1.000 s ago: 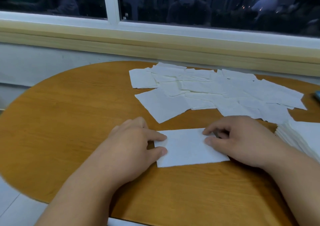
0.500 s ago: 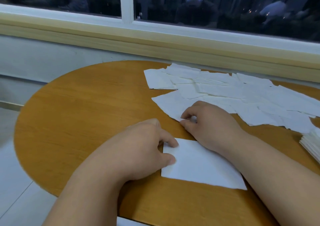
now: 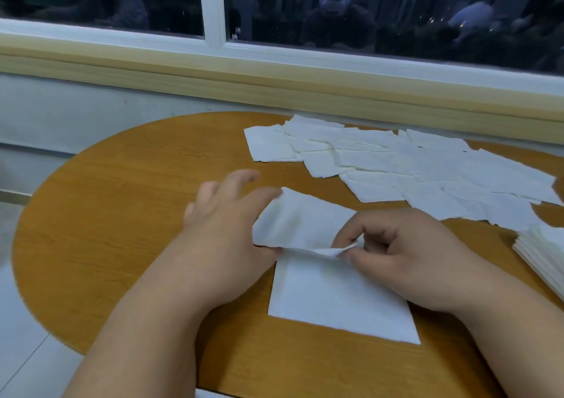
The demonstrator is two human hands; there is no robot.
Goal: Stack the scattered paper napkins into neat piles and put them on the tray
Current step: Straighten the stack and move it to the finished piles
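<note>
While the right hand (image 3: 406, 254) pinches the lifted napkin (image 3: 299, 220) by its near edge, above the flat napkin (image 3: 335, 300) on the table (image 3: 122, 214), the left hand (image 3: 222, 223) is spread, fingers apart, at its left side. Handling, judged: light, limp, tearable; take at an edge.

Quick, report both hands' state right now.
Left hand: open, fingers spread, touching the raised napkin.
Right hand: fingers pinching the raised napkin's near edge.
</note>
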